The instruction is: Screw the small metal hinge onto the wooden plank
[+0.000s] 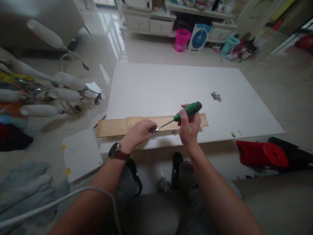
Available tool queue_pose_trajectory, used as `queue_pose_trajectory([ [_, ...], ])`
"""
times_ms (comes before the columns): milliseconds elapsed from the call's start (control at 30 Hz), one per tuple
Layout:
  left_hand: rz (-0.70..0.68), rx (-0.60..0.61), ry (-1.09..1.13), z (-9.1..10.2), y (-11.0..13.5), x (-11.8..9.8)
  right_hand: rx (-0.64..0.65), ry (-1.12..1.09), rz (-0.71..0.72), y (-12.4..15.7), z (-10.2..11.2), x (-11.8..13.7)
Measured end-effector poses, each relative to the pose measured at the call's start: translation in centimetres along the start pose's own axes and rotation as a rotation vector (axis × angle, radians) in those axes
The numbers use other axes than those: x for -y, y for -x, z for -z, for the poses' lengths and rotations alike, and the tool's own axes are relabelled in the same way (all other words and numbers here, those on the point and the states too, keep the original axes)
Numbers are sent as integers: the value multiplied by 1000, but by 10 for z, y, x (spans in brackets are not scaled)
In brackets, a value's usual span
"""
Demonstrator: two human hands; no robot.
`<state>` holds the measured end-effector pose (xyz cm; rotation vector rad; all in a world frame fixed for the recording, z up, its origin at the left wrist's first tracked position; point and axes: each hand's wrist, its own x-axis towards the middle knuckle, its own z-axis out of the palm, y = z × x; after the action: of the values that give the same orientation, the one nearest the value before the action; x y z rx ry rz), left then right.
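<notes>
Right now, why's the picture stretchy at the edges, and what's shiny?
In the head view, things stretch toward the corners, probably from a wide lens; also there, bright reflections streak the floor, and the metal piece at the left hand glints.

A home, by the white cabinet (138, 23), fan (199, 39), pink basket (181, 39) and, dimly, perhaps a sofa (44, 19).
</notes>
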<state>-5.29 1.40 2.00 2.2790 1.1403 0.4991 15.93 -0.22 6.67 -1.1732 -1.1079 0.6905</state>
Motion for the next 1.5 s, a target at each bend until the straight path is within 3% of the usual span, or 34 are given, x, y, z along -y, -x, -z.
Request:
queue_pose_trajectory([
  [433, -10, 4, -11, 2, -3, 0, 69, 55, 6, 3, -5, -4],
  [633, 7, 38, -59, 4, -1, -8, 29, 15, -5, 4, -2, 0],
  [1000, 231, 332, -354, -41, 3, -37, -97, -25, 19, -4, -1, -3],
  [1200, 321, 326, -400, -44, -1, -37, -89, -20, 26, -4, 1, -4],
  [1500, 314, 327, -437, -44, -1, -40, -89, -49, 27, -5, 2, -3],
])
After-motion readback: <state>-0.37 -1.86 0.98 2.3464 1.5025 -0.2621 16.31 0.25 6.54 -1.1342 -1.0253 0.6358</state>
